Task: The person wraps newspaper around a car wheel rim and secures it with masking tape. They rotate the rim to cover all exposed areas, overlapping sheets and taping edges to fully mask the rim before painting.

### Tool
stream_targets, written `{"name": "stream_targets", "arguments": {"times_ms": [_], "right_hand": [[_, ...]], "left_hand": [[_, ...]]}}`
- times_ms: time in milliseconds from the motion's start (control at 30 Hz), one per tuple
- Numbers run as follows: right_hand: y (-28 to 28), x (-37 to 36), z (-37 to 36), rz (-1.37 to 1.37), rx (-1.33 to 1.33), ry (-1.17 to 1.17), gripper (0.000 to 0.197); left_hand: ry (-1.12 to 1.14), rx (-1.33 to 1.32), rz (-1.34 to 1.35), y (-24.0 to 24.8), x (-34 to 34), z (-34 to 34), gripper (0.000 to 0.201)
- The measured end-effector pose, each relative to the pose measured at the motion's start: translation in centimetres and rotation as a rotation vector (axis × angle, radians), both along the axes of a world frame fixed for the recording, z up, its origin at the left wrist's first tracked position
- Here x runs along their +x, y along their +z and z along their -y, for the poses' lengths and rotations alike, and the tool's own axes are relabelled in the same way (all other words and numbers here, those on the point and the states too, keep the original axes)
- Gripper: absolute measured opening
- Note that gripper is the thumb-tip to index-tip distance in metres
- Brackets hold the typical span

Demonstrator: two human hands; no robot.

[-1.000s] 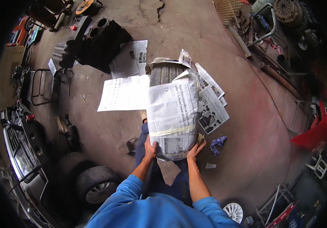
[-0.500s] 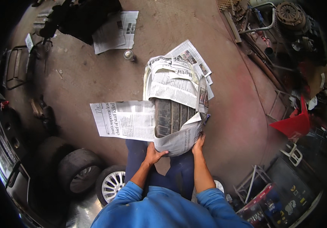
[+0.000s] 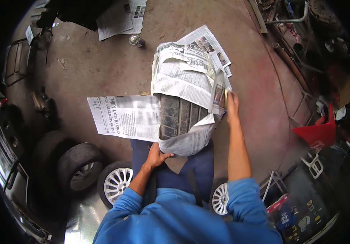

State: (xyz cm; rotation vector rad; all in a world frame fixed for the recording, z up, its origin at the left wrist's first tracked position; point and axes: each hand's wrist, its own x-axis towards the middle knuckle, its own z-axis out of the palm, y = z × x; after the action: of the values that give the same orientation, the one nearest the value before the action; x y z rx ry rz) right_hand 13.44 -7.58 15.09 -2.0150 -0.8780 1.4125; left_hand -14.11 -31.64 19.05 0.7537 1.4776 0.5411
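A dark, dusty tyre (image 3: 177, 116) stands before me, its tread bare in the middle and sheets of newspaper (image 3: 183, 81) wrapped over its far part. Another newspaper sheet (image 3: 187, 142) folds round its near end, and a flat flap of newspaper (image 3: 126, 118) sticks out to the left. My left hand (image 3: 157, 155) grips the paper at the near left corner, thumb on top. Against the tyre's right side, at the wrapping's edge, rests my right hand (image 3: 232, 106); its fingers are partly hidden and slightly blurred.
A spray can (image 3: 136, 40) stands beyond the tyre, near loose newspaper (image 3: 136, 16). To my left lie a tyre (image 3: 79, 164) and a white-spoked wheel (image 3: 118, 183); another wheel (image 3: 220, 198) is by my right leg. Scrap metal and a red panel (image 3: 317, 130) line the right.
My right hand has left the near right corner and moved forward along the tyre's right side. My left hand keeps its hold at the near left. The whole view has shifted slightly.
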Motion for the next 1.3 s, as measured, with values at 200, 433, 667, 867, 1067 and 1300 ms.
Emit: {"name": "stream_targets", "arguments": {"times_ms": [200,433,667,867,1067,1300], "right_hand": [[1.5,-4.3,-2.5,0.34,-0.041,0.32,0.096],[4.6,-8.9,-1.4,0.805,0.191,0.403,0.086],[4.8,-11.6,-1.4,0.883,0.286,0.517,0.085],[6.2,-12.0,-2.4,0.785,0.209,0.581,0.082],[7.3,-12.4,-3.2,0.643,0.124,0.695,0.08],[7.5,-3.9,-7.9,0.013,0.047,0.375,0.046]], "left_hand": [[-0.182,-0.174,0.015,0.4,0.4,-1.2,0.069],[0.486,-0.308,0.455,-1.8,-4.8,2.3,0.089],[1.363,0.007,0.444,-0.3,-8.7,-1.9,0.051],[0.845,0.033,-0.216,6.4,-8.6,-1.8,0.044],[-0.14,0.74,-0.316,10.2,3.8,-5.5,0.057],[-0.407,0.554,-0.371,9.3,10.5,-7.8,0.079]]}}
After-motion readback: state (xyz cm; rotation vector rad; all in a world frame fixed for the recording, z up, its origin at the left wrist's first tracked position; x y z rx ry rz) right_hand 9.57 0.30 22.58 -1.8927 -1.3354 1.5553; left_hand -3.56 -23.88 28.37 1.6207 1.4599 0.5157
